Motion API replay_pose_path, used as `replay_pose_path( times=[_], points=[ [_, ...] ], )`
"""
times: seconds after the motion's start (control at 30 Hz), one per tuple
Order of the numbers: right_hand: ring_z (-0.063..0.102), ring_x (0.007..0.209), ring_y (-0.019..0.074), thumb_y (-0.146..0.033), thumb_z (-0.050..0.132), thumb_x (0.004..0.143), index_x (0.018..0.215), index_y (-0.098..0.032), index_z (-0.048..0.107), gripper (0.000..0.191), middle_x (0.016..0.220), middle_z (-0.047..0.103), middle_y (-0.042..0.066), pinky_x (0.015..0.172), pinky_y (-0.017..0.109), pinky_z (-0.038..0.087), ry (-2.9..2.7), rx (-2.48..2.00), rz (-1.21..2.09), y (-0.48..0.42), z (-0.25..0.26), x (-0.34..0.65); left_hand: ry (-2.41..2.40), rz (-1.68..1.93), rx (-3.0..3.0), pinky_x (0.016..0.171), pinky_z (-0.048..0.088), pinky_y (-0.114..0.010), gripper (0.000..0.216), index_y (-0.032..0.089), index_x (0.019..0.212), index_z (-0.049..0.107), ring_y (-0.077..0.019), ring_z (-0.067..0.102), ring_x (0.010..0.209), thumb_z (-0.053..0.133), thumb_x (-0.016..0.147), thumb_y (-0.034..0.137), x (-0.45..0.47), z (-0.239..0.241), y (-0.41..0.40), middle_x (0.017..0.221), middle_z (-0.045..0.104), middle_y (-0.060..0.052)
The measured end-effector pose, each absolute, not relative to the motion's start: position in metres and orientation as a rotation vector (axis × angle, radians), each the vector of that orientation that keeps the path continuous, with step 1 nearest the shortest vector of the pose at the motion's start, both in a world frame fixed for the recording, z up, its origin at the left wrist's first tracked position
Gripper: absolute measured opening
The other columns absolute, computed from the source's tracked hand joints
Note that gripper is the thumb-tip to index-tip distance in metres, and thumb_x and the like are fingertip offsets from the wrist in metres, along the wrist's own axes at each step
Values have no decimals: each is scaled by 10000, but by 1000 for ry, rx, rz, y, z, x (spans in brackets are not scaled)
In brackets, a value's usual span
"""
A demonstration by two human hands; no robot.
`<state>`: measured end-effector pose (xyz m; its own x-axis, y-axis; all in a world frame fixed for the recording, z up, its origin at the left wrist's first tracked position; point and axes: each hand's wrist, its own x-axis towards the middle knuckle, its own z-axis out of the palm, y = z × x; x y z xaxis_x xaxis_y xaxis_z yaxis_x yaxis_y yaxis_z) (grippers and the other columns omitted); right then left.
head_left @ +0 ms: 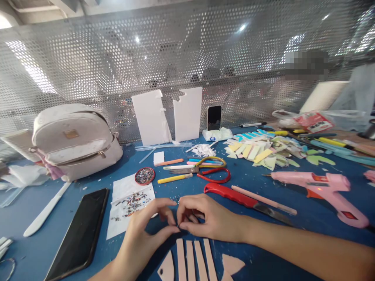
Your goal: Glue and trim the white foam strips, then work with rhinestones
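My left hand [146,230] and my right hand [209,216] meet above the blue table, thumbs and fingers curled, tips almost touching. Both are closed in a pinch; whatever lies between the fingertips is too small to make out. Just below them lie several pale pink strips [190,259] side by side. To their left is a pink fish-head-shaped piece [166,267] with a dark eye dot, to their right a pink tail-like piece [233,263]. Beside my left hand, a white paper sheet [115,218] carries scattered dark bits, with a small round red-rimmed dish [145,176] of similar bits on it.
Red-handled knife [231,195], pink stick [263,200] and scissors [187,170] lie beyond my right hand, near several markers [175,178]. A pink glue gun [325,191] sits right. Left are a phone [79,230], white plastic knife [47,210] and backpack [73,140]. Paper scraps [263,150] pile behind.
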<state>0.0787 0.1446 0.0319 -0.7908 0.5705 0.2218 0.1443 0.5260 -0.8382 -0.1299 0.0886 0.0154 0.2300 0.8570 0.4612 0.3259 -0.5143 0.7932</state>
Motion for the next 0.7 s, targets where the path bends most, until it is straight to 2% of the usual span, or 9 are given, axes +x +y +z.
replay_pose_path(
  times=[0.13,0.27,0.33,0.53,0.7],
  points=[
    [484,617,95,-166,608,844,877,-172,633,41,779,562,-13,583,227,397,-2276,-595,1223,144,33,79,1106,1290,1959,716,520,-182,345,289,1064,653,-98,669,719,746,797,91,-130,17,88,788,708,67],
    [475,611,87,-141,606,835,847,-174,617,37,786,549,-19,557,216,372,-2227,-627,1239,143,36,78,1107,1280,1986,698,515,-193,162,254,894,699,-104,665,731,716,832,106,-131,22,89,792,707,41],
    [471,608,83,-131,608,826,828,-174,611,42,785,547,-21,546,213,358,-2206,-652,1231,143,37,78,1078,1282,2000,697,515,-200,146,244,824,711,-108,667,740,702,844,99,-132,24,89,791,707,30],
    [465,588,83,-150,624,823,877,-179,635,63,761,583,-20,522,211,328,-2192,-678,1271,142,37,78,1060,1292,2032,678,522,-206,153,235,811,725,-114,670,727,705,834,85,-132,24,91,778,705,19],
    [464,592,84,-165,667,819,882,-177,674,64,781,605,-17,553,211,365,-2207,-629,1269,144,34,79,1055,1283,2070,673,519,-192,143,229,824,723,-104,667,727,695,841,90,-130,24,89,785,698,16]
  ],
)
